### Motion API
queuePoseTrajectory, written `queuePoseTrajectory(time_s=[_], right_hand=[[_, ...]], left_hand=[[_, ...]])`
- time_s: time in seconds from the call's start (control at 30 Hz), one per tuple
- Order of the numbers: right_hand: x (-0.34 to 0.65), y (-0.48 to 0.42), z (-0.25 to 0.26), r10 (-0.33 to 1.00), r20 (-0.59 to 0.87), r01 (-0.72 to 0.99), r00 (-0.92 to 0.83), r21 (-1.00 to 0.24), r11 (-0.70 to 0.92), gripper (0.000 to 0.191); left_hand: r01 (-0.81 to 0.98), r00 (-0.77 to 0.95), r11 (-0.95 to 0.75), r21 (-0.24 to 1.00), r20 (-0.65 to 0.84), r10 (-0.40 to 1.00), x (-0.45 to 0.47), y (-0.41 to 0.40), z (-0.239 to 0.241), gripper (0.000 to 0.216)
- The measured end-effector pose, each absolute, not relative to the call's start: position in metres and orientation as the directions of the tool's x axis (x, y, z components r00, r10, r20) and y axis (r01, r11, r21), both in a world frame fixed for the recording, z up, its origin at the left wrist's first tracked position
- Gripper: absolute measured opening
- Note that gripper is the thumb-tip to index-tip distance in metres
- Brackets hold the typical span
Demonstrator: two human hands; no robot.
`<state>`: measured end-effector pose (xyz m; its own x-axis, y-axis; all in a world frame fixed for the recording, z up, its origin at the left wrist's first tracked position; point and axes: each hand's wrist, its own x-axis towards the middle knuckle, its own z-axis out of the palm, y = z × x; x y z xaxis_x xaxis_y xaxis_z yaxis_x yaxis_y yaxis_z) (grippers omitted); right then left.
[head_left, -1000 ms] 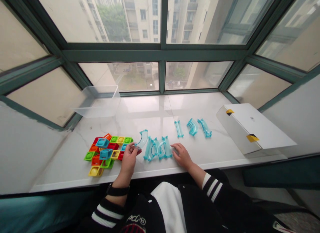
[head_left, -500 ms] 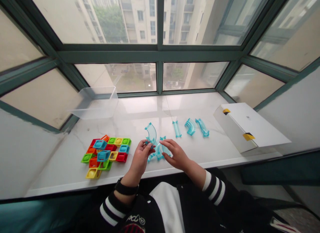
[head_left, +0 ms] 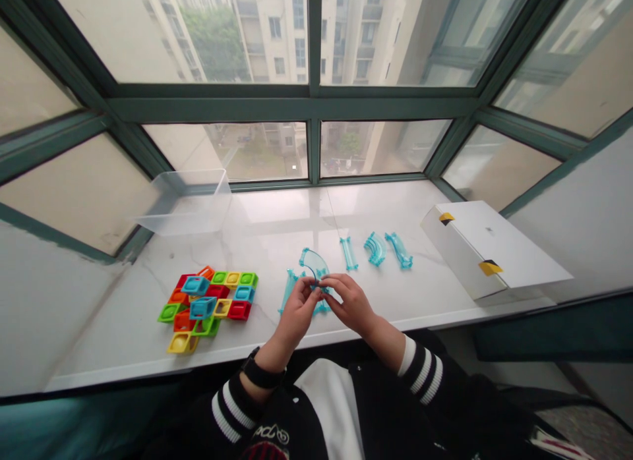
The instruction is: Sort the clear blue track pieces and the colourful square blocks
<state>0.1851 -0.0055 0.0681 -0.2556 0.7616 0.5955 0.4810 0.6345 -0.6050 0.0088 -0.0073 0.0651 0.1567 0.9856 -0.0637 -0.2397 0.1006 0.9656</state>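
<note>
A curved piece of clear blue toy track (head_left: 312, 259) is held up between my two hands. My left hand (head_left: 297, 308) pinches its lower end from the left. The fingers of my right hand (head_left: 350, 304) close on the same end from the right, so the gripped part is mostly covered. On the sill just behind my left hand lies another clear blue track piece (head_left: 287, 288). More blue track shows partly under my hands, largely hidden by them.
Colourful plastic blocks (head_left: 204, 307) lie grouped at the left. Behind them stands a clear plastic bin (head_left: 182, 203). Three blue track pieces (head_left: 374, 249) lie in a row right of centre. A white box (head_left: 494, 249) sits at the right, beneath the windows.
My left hand has moved right with the curved track piece, which has turned. My right hand has closed its fingers onto the piece's lower end.
</note>
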Motion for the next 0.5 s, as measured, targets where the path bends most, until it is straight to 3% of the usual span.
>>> queuePoseTrajectory(time_s=[0.27, 0.5], right_hand=[[0.198, -0.002, 0.057, 0.789, 0.568, 0.542, -0.235, -0.598, 0.591, 0.025], [0.217, 0.0, 0.047, 0.833, 0.527, 0.559, -0.168, -0.645, 0.521, 0.016]], left_hand=[[-0.009, 0.139, -0.002, 1.0, 0.003, 0.99, 0.001, -0.006, 0.057, 0.039], [0.135, 0.276, -0.154, 0.979, 0.112, 0.955, 0.004, -0.004, 0.055, 0.039]])
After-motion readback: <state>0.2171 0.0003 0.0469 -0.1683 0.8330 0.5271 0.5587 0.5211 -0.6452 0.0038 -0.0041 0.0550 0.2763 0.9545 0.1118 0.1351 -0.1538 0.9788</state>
